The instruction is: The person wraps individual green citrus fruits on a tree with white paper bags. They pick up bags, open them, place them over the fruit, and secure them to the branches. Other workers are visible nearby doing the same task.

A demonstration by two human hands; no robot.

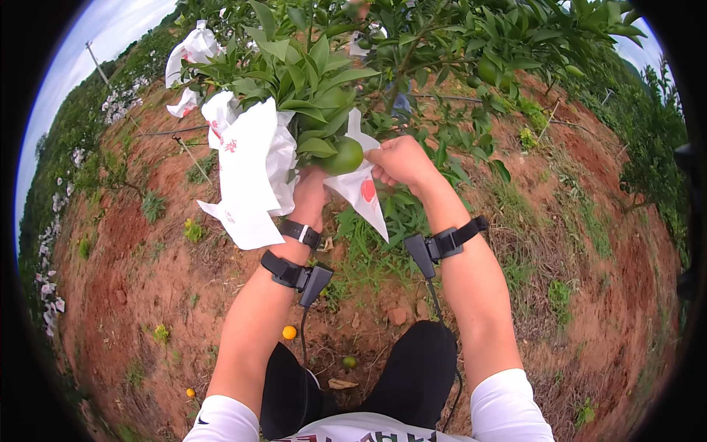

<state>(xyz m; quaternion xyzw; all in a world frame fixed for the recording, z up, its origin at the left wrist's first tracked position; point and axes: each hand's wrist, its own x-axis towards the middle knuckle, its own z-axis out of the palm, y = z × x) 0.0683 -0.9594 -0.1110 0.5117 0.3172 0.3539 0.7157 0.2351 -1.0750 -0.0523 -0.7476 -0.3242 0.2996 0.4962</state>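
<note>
A green citrus fruit (343,157) hangs among the leaves between my hands. A white paper fruit bag (362,190) with a red print is beside and below it, its lower corner pointing down. My right hand (405,160) pinches this bag's right edge between thumb and fingers. My left hand (310,193) reaches up under the fruit, at the bag's left side; its fingertips are hidden, so its grip does not show. Left of that wrist are several loose white paper sheets or bags (246,160) with red writing, partly covering the hand.
Leafy citrus branches (309,72) spread above my hands, with more green fruit (489,72) at right. Another white bag (193,47) hangs at upper left. A drip hose (447,98) crosses the slope behind. Fallen orange fruit (289,332) and green fruit (349,362) lie on reddish soil.
</note>
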